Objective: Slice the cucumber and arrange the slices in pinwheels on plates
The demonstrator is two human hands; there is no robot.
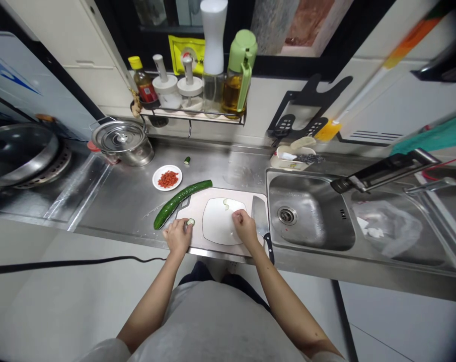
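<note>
My left hand (178,236) is at the lower left of the cutting board (197,197), its fingers closed on a short cucumber piece (191,221) with a pale cut face. Over the right side of a white plate (218,226) with a thin dark rim, my right hand (245,227) pinches its fingertips together; whatever is in them is too small to make out. Pale thin slices (226,205) lie near the plate's far edge. A long green cucumber (180,201) rests slantwise across the board's left corner. Along the right edge lies a kitchen knife (259,213), black handle toward me.
A small plate of chopped red pieces (168,178) and a cucumber end (186,160) sit behind the board. To the left stand a lidded steel pot (124,143) and a wok (20,156). A sink (311,213) lies right; a bottle rack (198,116) hangs above.
</note>
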